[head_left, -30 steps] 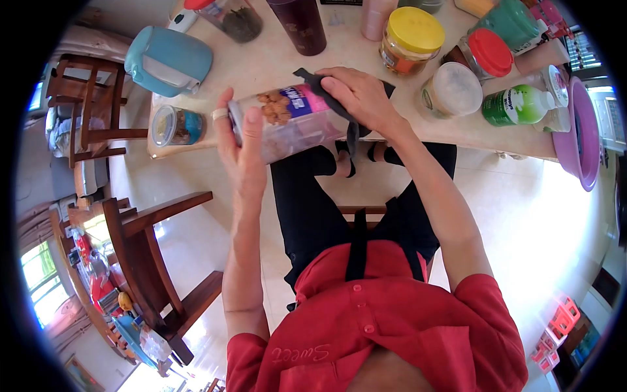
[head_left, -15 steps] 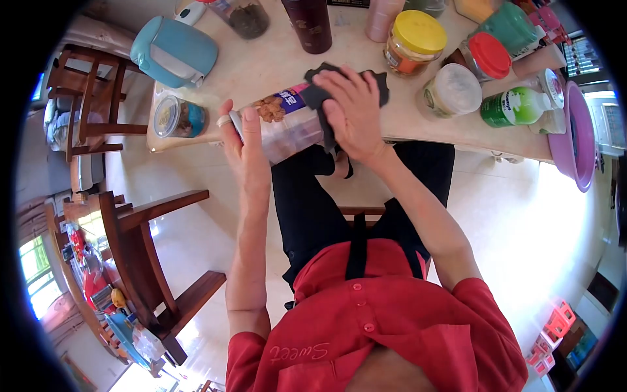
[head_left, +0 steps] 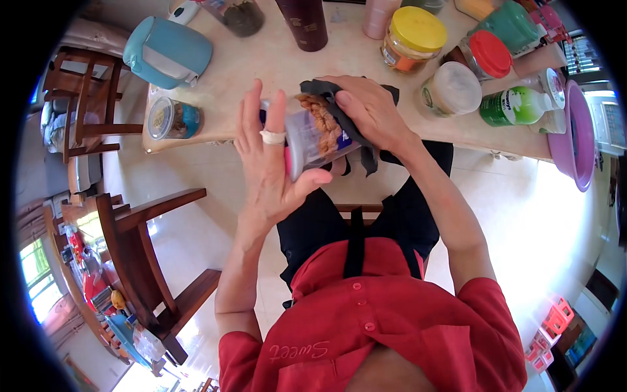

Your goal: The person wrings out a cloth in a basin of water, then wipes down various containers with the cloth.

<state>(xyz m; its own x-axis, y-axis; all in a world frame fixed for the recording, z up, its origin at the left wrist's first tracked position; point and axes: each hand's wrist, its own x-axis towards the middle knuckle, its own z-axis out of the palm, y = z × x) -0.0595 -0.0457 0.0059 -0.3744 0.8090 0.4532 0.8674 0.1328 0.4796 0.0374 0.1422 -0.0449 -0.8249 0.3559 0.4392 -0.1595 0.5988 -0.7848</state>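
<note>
A clear plastic jar [head_left: 305, 138] with a whitish lid and a printed brown food picture lies tilted between my hands, over the table's near edge. My left hand [head_left: 264, 160] has a pale band on one finger. Its thumb and fingers straddle the lid end, stretched rather than tightly curled. My right hand [head_left: 375, 108] presses a dark grey cloth [head_left: 370, 157] around the jar's other end, its fingers bent over the fabric. The cloth and that hand hide the jar's far end.
On the table [head_left: 261, 65] stand a blue pitcher [head_left: 170, 52], a small lidded tub [head_left: 175, 118], a dark cup [head_left: 305, 25], a yellow-lidded jar [head_left: 413, 39], a white-lidded jar [head_left: 452, 89] and a green bottle [head_left: 513, 106]. A purple basin [head_left: 573, 140] is at right; a wooden chair [head_left: 140, 261] is at left.
The jar has turned about its length, so the food picture now faces more toward me. My left hand's fingers have spread, and my right hand with the cloth has shifted slightly right.
</note>
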